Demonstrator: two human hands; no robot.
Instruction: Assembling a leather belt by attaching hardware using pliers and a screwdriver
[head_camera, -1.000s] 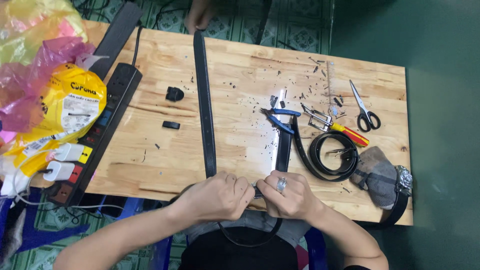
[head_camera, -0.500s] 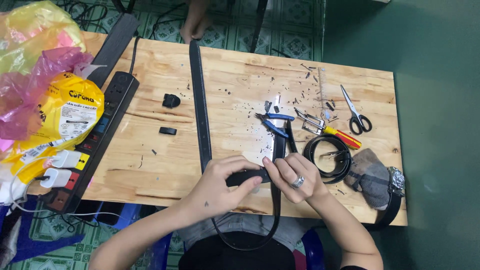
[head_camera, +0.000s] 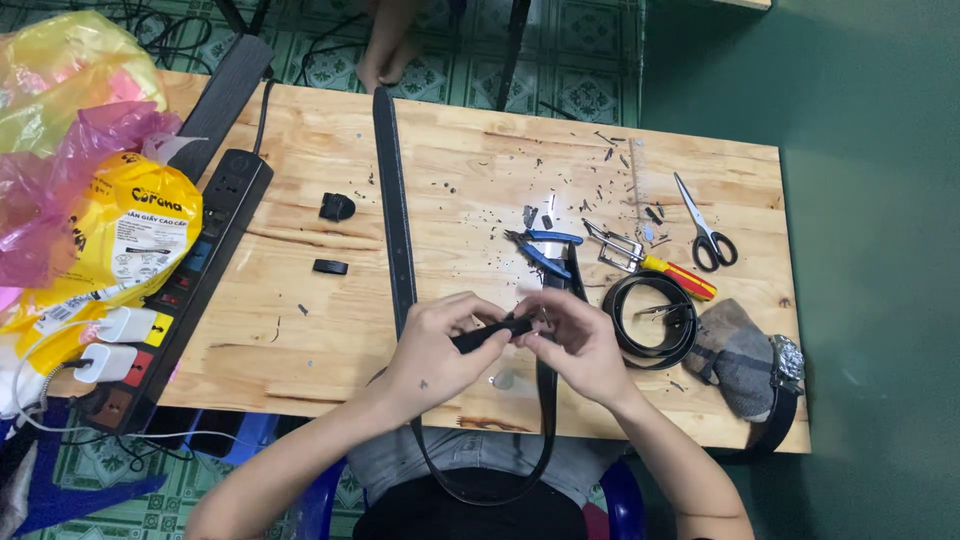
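Long black leather belt, end section pinched between both hands above near edge of pale wooden table.
Left hand closed around belt end; right hand fingertips gripping same end. Remainder laid lengthwise across table, looping below edge. Blue-handled pliers, coiled black belt, black-handled scissors lying to right.
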